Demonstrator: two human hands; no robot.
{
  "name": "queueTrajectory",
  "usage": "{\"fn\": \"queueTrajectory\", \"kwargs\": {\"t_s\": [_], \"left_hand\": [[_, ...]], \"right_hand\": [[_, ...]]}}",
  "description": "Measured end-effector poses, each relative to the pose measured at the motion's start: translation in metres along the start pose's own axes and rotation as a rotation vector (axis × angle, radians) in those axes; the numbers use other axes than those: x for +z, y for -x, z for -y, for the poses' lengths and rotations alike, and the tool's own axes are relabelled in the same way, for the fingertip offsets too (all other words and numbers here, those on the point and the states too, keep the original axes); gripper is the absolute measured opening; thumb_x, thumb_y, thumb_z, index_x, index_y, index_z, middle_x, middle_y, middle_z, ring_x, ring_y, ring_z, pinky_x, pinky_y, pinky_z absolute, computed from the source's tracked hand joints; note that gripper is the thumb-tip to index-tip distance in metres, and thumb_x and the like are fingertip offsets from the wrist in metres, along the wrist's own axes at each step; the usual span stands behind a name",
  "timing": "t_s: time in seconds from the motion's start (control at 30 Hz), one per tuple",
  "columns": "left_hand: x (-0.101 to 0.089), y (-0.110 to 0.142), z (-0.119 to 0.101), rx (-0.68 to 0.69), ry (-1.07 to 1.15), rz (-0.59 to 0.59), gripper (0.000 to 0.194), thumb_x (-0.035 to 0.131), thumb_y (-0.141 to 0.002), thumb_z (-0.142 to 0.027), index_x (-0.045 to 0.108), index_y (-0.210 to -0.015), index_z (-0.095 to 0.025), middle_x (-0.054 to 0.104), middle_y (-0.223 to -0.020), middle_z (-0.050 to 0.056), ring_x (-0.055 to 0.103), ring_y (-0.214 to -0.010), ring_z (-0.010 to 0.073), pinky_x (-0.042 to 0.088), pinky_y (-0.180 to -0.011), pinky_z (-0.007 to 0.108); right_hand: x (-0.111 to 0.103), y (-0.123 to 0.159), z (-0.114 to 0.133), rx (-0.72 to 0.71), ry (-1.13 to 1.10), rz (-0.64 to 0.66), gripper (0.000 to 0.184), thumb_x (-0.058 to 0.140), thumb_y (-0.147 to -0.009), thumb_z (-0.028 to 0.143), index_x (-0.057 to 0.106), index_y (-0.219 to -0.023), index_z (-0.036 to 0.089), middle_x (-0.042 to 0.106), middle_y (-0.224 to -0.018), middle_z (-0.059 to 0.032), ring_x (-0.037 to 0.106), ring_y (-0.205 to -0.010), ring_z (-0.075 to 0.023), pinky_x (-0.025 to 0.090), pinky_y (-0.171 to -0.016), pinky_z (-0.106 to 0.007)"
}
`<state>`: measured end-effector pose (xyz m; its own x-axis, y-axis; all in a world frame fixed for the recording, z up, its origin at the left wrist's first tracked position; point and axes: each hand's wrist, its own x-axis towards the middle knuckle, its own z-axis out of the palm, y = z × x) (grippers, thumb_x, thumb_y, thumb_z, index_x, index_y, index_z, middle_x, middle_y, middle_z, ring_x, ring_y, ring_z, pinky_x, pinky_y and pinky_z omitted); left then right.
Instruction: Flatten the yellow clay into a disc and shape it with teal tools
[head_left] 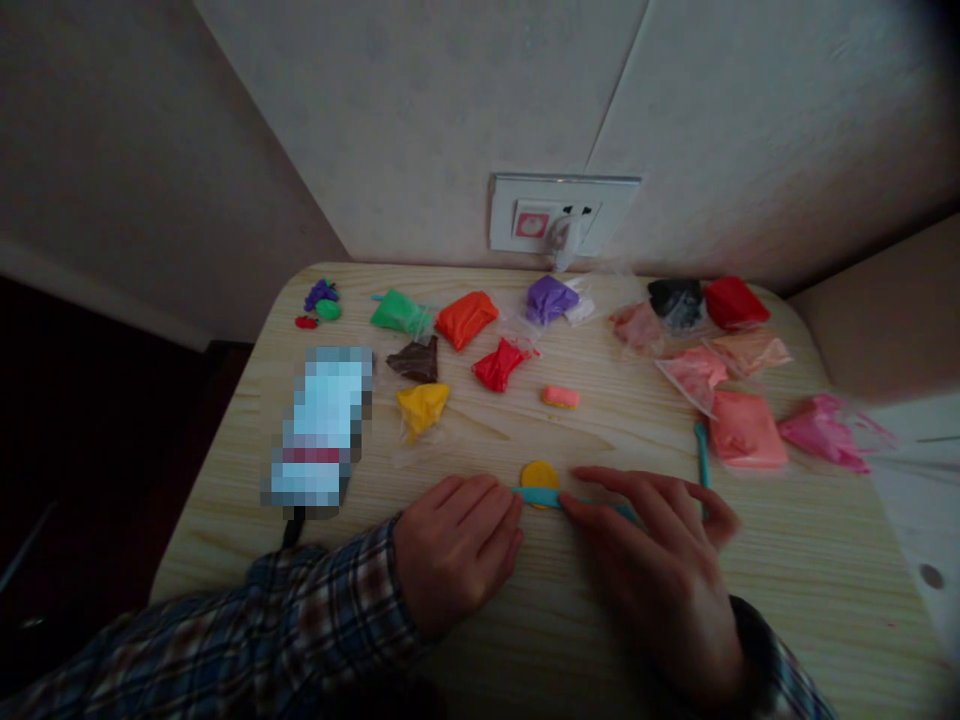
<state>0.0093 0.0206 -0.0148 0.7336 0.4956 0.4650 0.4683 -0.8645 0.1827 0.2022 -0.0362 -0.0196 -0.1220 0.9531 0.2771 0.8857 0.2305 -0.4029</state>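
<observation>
A flat round disc of orange-yellow clay [540,474] lies on the pale wooden table [810,560]. Across its near edge runs a thin teal plastic tool [541,496]. My left hand [457,550], fingers curled, pinches the tool's left end. My right hand [660,560] pinches the tool's right part with thumb and forefinger, the other fingers resting on the table. A second teal tool [703,452] lies just right of my right hand.
Several small bags of coloured clay lie along the table's far half: green [400,313], orange [466,318], red [499,363], yellow [422,407], purple [550,298], pink [746,430]. A small orange clay piece [560,397] sits mid-table. A blurred object [321,425] lies left. Wall socket [559,213] behind.
</observation>
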Motion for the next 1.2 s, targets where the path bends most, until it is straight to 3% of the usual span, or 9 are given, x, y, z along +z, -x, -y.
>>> {"fn": "queueTrajectory", "kwargs": {"t_s": [0.13,0.23,0.4,0.63,1.2], "left_hand": [[0.0,-0.002,0.003,0.016,0.011,-0.008,0.018,0.047,-0.086,-0.01,0.065,-0.087,-0.006,0.068,-0.077,0.008,0.064,-0.073,0.0203,0.053,-0.06,0.032],[0.0,-0.003,0.008,0.043,0.015,-0.015,0.016,0.048,-0.086,-0.01,0.064,-0.088,-0.007,0.068,-0.077,0.007,0.063,-0.072,0.0197,0.052,-0.059,0.032],[0.004,-0.001,0.012,0.046,0.035,-0.075,0.02,0.044,-0.086,-0.009,0.063,-0.092,-0.009,0.067,-0.08,0.007,0.061,-0.074,0.0193,0.05,-0.062,0.033],[0.005,0.0,0.012,0.001,0.082,-0.032,0.022,0.042,-0.085,-0.011,0.062,-0.095,-0.01,0.066,-0.083,0.006,0.06,-0.076,0.0189,0.05,-0.065,0.033],[-0.001,-0.006,0.009,-0.008,0.078,-0.04,0.016,0.045,-0.087,-0.01,0.06,-0.083,-0.011,0.066,-0.076,0.005,0.061,-0.071,0.0172,0.05,-0.064,0.03]], "right_hand": [[0.001,-0.002,-0.003,0.063,-0.122,0.046,0.007,0.055,-0.084,0.026,0.06,-0.089,0.027,0.063,-0.099,-0.0014,0.054,-0.093,-0.0213,0.029,-0.084,-0.041],[0.003,-0.003,-0.005,0.082,-0.148,0.042,0.01,0.056,-0.084,0.029,0.058,-0.093,0.025,0.062,-0.094,-0.0015,0.054,-0.091,-0.0208,0.03,-0.083,-0.04],[0.004,-0.002,-0.005,0.086,-0.133,0.028,0.01,0.055,-0.084,0.028,0.057,-0.093,0.025,0.06,-0.092,-0.0016,0.054,-0.089,-0.0206,0.031,-0.081,-0.039],[0.003,-0.001,-0.006,0.074,-0.157,0.025,0.008,0.053,-0.084,0.021,0.056,-0.09,0.026,0.059,-0.09,-0.0007,0.053,-0.087,-0.0199,0.032,-0.08,-0.039],[0.003,-0.007,-0.004,0.122,-0.278,0.037,0.005,0.052,-0.084,0.024,0.057,-0.085,0.024,0.06,-0.082,-0.0006,0.054,-0.083,-0.0189,0.036,-0.077,-0.037]]}}
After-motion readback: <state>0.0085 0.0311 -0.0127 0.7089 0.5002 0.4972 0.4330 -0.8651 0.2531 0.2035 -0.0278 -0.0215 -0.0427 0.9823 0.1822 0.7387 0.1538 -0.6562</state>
